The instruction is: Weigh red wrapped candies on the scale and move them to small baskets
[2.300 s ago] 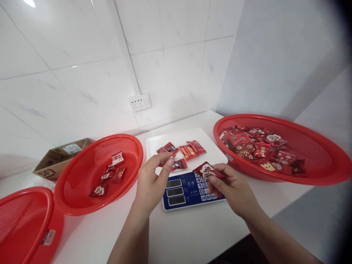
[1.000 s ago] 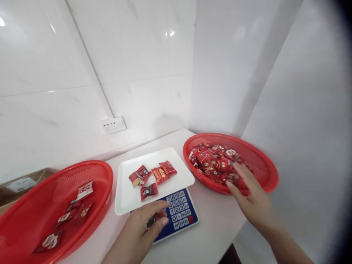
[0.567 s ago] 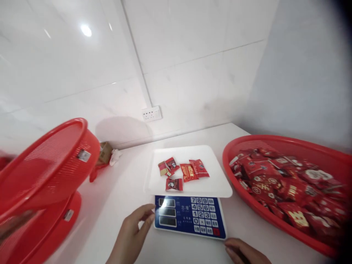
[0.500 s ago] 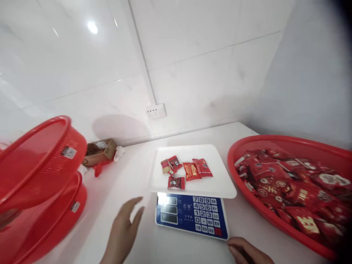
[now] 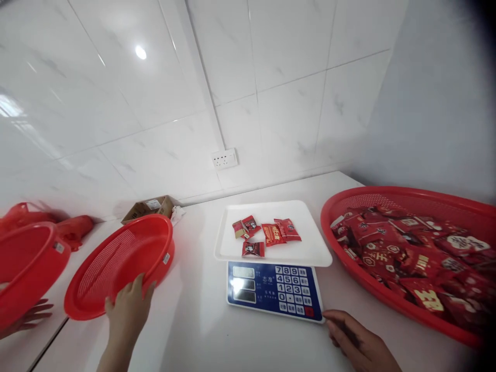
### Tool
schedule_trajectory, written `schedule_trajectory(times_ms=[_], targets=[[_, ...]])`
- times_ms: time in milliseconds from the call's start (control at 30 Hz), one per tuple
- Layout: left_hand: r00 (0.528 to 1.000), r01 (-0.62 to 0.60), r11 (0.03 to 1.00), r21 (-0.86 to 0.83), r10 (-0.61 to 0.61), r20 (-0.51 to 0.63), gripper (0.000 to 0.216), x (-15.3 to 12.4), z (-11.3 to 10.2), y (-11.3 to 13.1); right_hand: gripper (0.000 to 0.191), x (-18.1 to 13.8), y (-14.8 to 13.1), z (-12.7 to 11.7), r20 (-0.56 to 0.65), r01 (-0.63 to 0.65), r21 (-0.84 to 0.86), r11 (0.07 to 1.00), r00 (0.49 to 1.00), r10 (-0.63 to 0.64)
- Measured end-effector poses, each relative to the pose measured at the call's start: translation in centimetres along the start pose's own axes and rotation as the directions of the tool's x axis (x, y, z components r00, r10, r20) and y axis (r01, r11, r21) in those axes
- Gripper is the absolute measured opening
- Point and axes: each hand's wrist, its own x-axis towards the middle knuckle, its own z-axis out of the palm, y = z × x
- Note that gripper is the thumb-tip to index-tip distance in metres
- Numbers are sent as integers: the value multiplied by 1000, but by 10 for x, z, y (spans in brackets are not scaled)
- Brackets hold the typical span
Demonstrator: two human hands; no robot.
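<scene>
My left hand [image 5: 129, 305] is on the near rim of an oval red plastic basket [image 5: 163, 261], its fingers bent over the edge. The basket sits tilted on the white table. My right hand [image 5: 360, 338], fingers curled, pinches at the front right corner of a digital scale [image 5: 271, 287] with a blue keypad. A white tray [image 5: 310, 253] lies on top of the scale. On it are several small red-wrapped packets, including a red and gold packet [image 5: 273, 234] and a darker red packet [image 5: 253, 249].
A large red basket [image 5: 372, 289] full of red packets stands at the right. At far left, another person's hand [image 5: 33, 316] is spread beneath a second red basket [image 5: 46, 274]. A cardboard box [image 5: 165, 206] and red bags [image 5: 75, 230] lie by the wall.
The two stacked red baskets at left are now apart. My left hand has moved left from beside the scale to the nearer basket's rim. My right hand stays at the scale's corner.
</scene>
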Motion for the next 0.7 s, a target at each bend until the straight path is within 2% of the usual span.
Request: schedule_trajectory(times_ms=[133,300,367,467,567,633,700], targets=[[977,-210,976,-60,211,8,54,-8,-5,30,28,-1,-2,-1,13,42,-56,998,999,-41],[939,-297,923,-246,329,103,58,-25,-13,62,27,-1,-3,0,52,78,-94,992,996,-74],[898,-363,878,-313,419,133,58,-28,-17,71,28,-1,0,2,47,72,-93,993,997,-68],[818,-513,786,-344,569,80,54,-27,-31,84,29,-1,4,6,2,76,-73,994,997,-76],[715,-661,676,-325,699,0,49,-18,-53,103,28,0,6,9,-14,92,-73,993,996,-93],[582,-768,540,-344,813,-24,48,-6,-67,122,27,1,5,11,-15,93,-89,992,995,-94],[414,-851,379,-363,910,-22,50,9,-75,145,27,2,2,12,-23,89,-102,991,995,-92]])
